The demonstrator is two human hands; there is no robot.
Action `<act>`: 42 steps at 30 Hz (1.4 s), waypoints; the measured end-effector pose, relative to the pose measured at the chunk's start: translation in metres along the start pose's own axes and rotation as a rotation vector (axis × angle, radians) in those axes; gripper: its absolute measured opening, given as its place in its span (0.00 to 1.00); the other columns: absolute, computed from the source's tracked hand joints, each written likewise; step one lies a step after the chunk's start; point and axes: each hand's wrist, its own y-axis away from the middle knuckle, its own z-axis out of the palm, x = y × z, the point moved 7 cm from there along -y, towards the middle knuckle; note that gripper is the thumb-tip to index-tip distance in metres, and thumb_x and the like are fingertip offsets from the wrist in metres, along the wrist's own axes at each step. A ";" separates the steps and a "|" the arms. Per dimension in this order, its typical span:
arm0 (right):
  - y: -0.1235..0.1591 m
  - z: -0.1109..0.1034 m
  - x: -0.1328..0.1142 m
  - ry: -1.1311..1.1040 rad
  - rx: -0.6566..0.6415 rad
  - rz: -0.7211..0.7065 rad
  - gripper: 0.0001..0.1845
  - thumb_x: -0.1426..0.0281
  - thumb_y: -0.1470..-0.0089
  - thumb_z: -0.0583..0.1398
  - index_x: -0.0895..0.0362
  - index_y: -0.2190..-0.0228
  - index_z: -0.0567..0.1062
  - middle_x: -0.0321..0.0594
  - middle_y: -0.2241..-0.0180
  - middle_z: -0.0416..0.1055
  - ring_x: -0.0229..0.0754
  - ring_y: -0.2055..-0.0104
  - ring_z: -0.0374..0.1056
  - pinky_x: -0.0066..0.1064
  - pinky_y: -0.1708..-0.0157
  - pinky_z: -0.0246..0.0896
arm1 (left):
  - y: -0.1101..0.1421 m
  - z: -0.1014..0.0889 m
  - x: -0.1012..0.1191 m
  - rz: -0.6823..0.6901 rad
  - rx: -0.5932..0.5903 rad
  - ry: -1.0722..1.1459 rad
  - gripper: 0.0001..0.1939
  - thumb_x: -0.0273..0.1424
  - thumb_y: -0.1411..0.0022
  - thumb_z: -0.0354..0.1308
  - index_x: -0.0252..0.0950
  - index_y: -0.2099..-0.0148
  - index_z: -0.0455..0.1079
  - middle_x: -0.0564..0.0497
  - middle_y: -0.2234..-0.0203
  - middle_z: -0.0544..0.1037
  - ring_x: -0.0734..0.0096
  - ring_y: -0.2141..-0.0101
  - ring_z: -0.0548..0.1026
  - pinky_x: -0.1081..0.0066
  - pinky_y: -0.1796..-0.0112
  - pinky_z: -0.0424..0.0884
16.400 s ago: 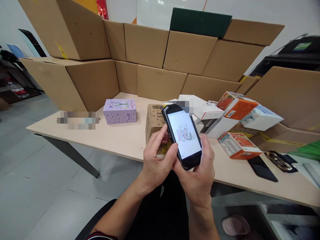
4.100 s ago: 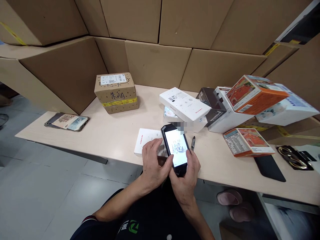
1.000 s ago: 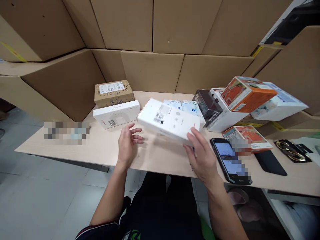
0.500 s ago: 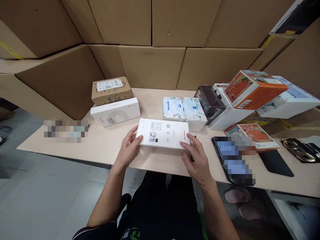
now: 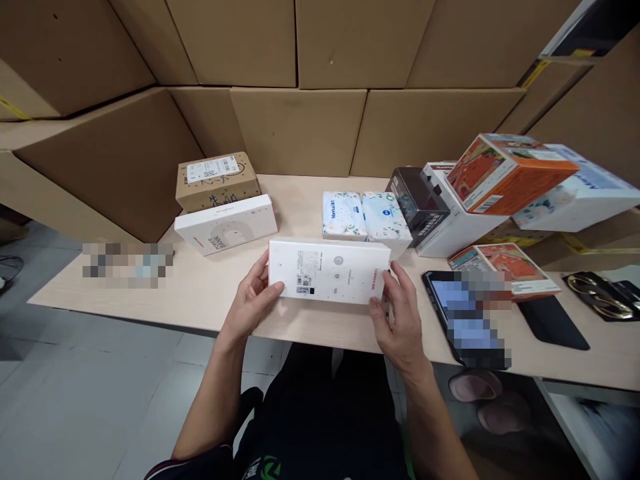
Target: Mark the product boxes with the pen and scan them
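A slim white box (image 5: 327,272) with red lettering and small printed labels is held between my two hands above the table's front part. Its printed broad face is tilted toward me, and a narrow top side shows. My left hand (image 5: 256,297) grips the left end, thumb on the face and fingers behind. At the right end, my right hand (image 5: 400,320) has its thumb near the lower corner and its fingers round the side. Just beyond the box are two floral tissue packs (image 5: 343,215). A similar white power bank box (image 5: 227,225) stands on edge to the left.
A brown carton (image 5: 217,180) sits behind the power bank box. Dark, white and orange boxes (image 5: 515,173) are piled at the right. A phone (image 5: 465,320), a black flat item (image 5: 554,323) and glasses (image 5: 595,293) lie nearby. Large cardboard boxes (image 5: 300,130) wall the table's back.
The white box has been tipped more upright, so its printed face looks larger and its top side shows. Both hands have turned with it and still hold its ends.
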 end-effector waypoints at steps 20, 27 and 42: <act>-0.005 -0.005 0.009 0.144 0.049 0.096 0.29 0.71 0.39 0.57 0.52 0.37 0.65 0.47 0.53 0.73 0.49 0.52 0.71 0.44 0.52 0.71 | 0.001 -0.014 0.003 0.123 0.224 -0.476 0.27 0.34 0.41 0.65 0.46 0.39 0.72 0.47 0.45 0.76 0.60 0.44 0.73 0.59 0.42 0.69; -0.004 -0.005 0.016 0.071 0.053 0.156 0.24 0.74 0.37 0.51 0.53 0.43 0.72 0.46 0.53 0.77 0.47 0.51 0.72 0.43 0.52 0.71 | -0.005 -0.023 -0.014 -0.082 0.233 -0.072 0.21 0.32 0.43 0.58 0.38 0.47 0.79 0.48 0.56 0.82 0.61 0.56 0.78 0.65 0.55 0.74; 0.004 -0.006 0.026 -0.063 0.069 0.364 0.18 0.67 0.34 0.52 0.55 0.48 0.76 0.46 0.50 0.78 0.48 0.47 0.73 0.48 0.44 0.69 | 0.000 -0.020 -0.013 -0.032 0.115 -0.102 0.36 0.28 0.44 0.65 0.49 0.34 0.65 0.49 0.53 0.74 0.70 0.61 0.74 0.71 0.62 0.71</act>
